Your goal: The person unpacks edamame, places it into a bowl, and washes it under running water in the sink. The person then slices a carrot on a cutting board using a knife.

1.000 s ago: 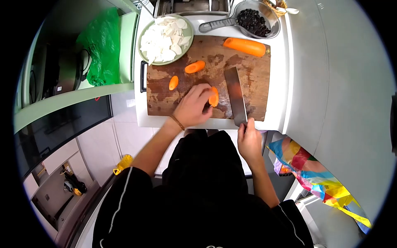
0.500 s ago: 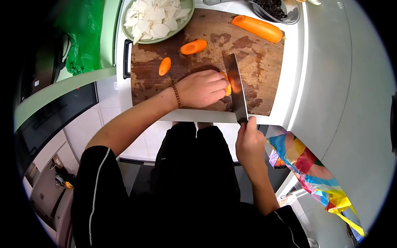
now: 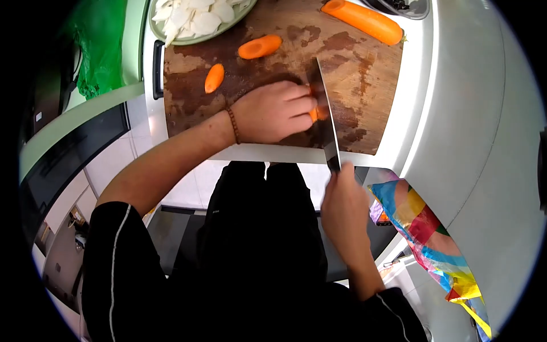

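Note:
My left hand [image 3: 276,112] presses with curled fingers on a carrot piece [image 3: 313,114], most of it hidden under the fingertips, on the wooden cutting board [image 3: 364,91]. Closed round the handle of a cleaver [image 3: 326,117], my right hand [image 3: 345,208] is at the board's front edge. The blade stands right beside the carrot piece and my left fingertips. Two more carrot pieces lie farther left, an oblong chunk [image 3: 260,47] and a smaller one [image 3: 214,78]. A long carrot [image 3: 363,21] rests at the board's back right.
A green-rimmed plate [image 3: 232,21] of white slices stands at the back left. The edge of a bowl [image 3: 420,8] with dark pieces shows at the back right. A green bag [image 3: 102,51] hangs at left, a colourful bag [image 3: 424,228] at lower right.
The view has shifted closer over the board. My left hand has flattened over the carrot piece and moved right, up to the blade. My right hand keeps hold of the cleaver.

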The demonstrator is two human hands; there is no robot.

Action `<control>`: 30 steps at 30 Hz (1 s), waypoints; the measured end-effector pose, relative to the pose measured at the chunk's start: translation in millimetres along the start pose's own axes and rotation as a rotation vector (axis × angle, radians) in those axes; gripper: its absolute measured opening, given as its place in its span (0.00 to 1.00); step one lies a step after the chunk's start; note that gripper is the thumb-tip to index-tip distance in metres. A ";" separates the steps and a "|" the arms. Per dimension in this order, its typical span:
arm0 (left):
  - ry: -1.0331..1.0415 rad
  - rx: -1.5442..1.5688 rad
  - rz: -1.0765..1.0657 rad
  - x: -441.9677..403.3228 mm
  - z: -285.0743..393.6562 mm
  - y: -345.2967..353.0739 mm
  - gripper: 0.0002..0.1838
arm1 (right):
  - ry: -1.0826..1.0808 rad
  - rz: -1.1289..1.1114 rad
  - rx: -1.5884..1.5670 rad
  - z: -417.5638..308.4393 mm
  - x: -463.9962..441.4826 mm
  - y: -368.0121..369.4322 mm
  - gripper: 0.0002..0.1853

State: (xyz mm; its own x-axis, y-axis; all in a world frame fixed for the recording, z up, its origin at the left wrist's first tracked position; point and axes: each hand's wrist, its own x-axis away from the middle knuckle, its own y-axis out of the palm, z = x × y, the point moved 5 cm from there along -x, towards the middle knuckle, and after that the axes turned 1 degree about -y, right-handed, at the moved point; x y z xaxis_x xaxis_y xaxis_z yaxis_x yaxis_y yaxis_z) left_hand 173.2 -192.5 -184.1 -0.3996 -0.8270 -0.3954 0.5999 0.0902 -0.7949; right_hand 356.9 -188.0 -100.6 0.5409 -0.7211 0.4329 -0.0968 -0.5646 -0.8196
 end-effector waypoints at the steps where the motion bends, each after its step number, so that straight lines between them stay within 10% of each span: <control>1: -0.001 -0.005 0.008 0.4 -1.5 -1.0 0.06 | -0.004 0.008 -0.024 1.1 -8.6 7.7 0.06; 30: -0.065 -0.010 0.101 3.0 1.6 -3.7 0.09 | 0.023 -0.051 -0.062 6.9 1.8 -18.2 0.07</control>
State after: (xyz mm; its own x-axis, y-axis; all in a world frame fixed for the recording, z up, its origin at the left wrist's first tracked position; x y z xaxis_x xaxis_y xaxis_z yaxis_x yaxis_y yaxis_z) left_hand 170.9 -196.2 -181.6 -0.2913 -0.8477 -0.4433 0.6279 0.1802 -0.7571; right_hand 365.4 -176.3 -87.5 0.5273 -0.6994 0.4826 -0.1216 -0.6242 -0.7718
